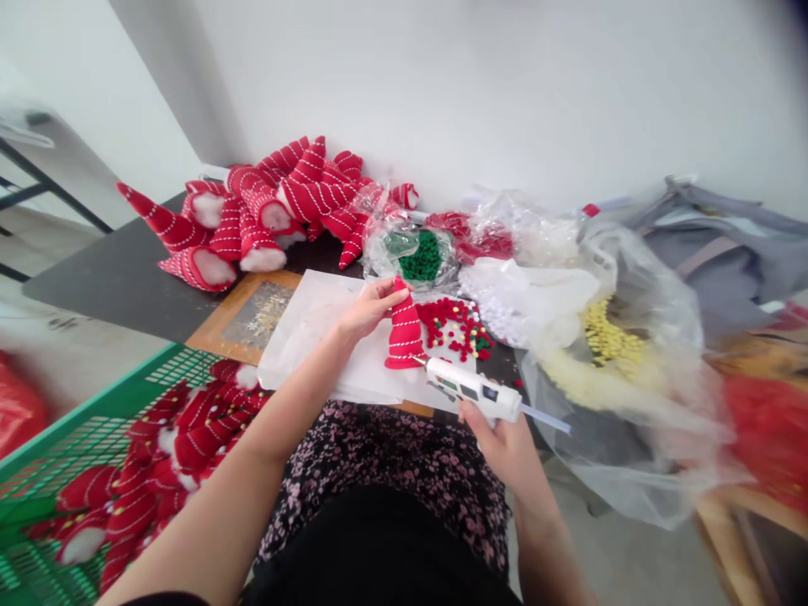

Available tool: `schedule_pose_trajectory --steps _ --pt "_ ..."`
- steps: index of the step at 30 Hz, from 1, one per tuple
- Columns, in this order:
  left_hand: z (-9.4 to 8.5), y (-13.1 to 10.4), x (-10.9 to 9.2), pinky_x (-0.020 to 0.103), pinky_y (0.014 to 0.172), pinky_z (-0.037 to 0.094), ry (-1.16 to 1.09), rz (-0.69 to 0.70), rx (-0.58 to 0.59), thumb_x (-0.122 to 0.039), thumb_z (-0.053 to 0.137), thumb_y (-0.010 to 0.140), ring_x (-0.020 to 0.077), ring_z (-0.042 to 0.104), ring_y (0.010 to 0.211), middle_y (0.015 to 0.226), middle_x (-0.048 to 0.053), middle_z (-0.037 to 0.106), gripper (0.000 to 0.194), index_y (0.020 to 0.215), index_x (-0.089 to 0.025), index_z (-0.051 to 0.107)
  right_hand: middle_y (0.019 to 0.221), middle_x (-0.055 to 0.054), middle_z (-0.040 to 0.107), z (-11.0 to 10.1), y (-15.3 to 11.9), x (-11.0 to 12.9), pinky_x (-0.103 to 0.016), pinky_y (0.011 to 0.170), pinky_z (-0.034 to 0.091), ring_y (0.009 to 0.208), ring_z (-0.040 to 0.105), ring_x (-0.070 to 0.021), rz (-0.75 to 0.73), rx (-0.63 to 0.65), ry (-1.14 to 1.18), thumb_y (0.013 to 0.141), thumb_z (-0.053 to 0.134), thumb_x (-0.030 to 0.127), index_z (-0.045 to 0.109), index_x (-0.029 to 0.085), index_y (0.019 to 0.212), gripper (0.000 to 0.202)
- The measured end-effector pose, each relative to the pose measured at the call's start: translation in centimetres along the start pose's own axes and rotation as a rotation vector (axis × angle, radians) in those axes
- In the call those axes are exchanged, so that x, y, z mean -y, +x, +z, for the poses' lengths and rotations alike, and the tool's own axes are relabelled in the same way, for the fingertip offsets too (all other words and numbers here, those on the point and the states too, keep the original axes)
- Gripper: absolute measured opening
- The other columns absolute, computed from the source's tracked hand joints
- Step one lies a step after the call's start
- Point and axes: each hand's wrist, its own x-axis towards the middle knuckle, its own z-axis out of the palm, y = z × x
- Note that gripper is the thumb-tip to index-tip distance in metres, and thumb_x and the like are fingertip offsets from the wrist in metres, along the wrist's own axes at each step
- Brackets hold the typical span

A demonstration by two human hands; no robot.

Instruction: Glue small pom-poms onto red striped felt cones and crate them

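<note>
My left hand (pixel 379 305) pinches the tip of a red cone-shaped hat with white stitched lines (pixel 405 332), held over white paper (pixel 316 337). In my right hand (pixel 496 429) is a white glue gun (pixel 470 389), its nozzle at the hat's lower right edge. A clear glue stick (pixel 546 418) sticks out of the gun's back. Just right of the hat lie small red, white, green and yellow pompoms (pixel 458 326) on the paper.
Stuffed red hats (pixel 252 210) pile up at the back left. A green basket (pixel 94 404) holds more hats. Bags of green (pixel 422 257), white (pixel 505 299) and yellow pompoms (pixel 609 337) stand behind and right. A glitter-covered wooden board (pixel 218 332) lies left.
</note>
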Motion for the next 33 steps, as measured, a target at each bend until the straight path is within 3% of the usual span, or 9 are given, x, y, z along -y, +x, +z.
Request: schedule_pose_trajectory --steps 5,9,21,30,33 --pt "0.0 0.1 0.1 0.022 0.057 0.042 -0.015 0.005 -0.039 -0.058 0.096 0.067 0.009 0.056 0.061 0.073 -0.003 0.063 0.055 0.092 -0.016 0.072 0.078 -0.003 0.072 -1.2 -0.3 0.1 -0.026 0.06 0.057 0.067 0.072 -0.0202 -0.065 -0.057 -0.197 0.104 0.063 0.044 0.066 0.023 0.096 0.023" --pt "0.1 0.0 0.3 0.022 0.057 0.041 -0.028 0.012 -0.046 -0.059 0.096 0.067 0.0097 0.057 0.061 0.074 -0.002 0.065 0.055 0.093 -0.016 0.072 0.079 -0.005 0.073 -0.8 0.0 0.3 -0.026 0.057 0.056 0.069 0.073 -0.0214 -0.093 -0.117 -0.193 0.104 0.063 0.044 0.067 0.022 0.097 0.024" --pt "0.1 -0.1 0.4 0.025 0.067 0.048 -0.027 0.025 0.012 -0.056 0.095 0.07 0.0124 0.063 0.069 0.081 0.0 0.07 0.052 0.095 -0.016 0.072 0.083 -0.008 0.075 1.5 1.2 1.0 -0.032 0.07 0.062 0.077 0.073 -0.0234 -0.065 -0.136 -0.043 0.104 0.058 0.056 0.065 0.022 0.083 0.041" --pt "0.1 -0.1 0.3 0.024 0.063 0.045 -0.049 0.002 -0.015 -0.056 0.096 0.069 0.011 0.061 0.065 0.079 0.0 0.069 0.053 0.096 -0.016 0.075 0.083 -0.007 0.077 -0.2 0.9 -0.6 -0.031 0.063 0.059 0.072 0.075 -0.0244 -0.036 -0.062 -0.174 0.101 0.065 0.05 0.068 0.022 0.093 0.029" --pt "0.1 0.0 0.2 0.022 0.059 0.043 -0.093 -0.004 -0.04 -0.057 0.096 0.068 0.0095 0.058 0.061 0.075 -0.001 0.067 0.055 0.099 -0.016 0.077 0.088 -0.01 0.079 -0.3 1.0 -1.3 -0.032 0.067 0.061 0.077 0.076 -0.0255 -0.007 -0.106 -0.124 0.101 0.065 0.051 0.072 0.021 0.091 0.032"
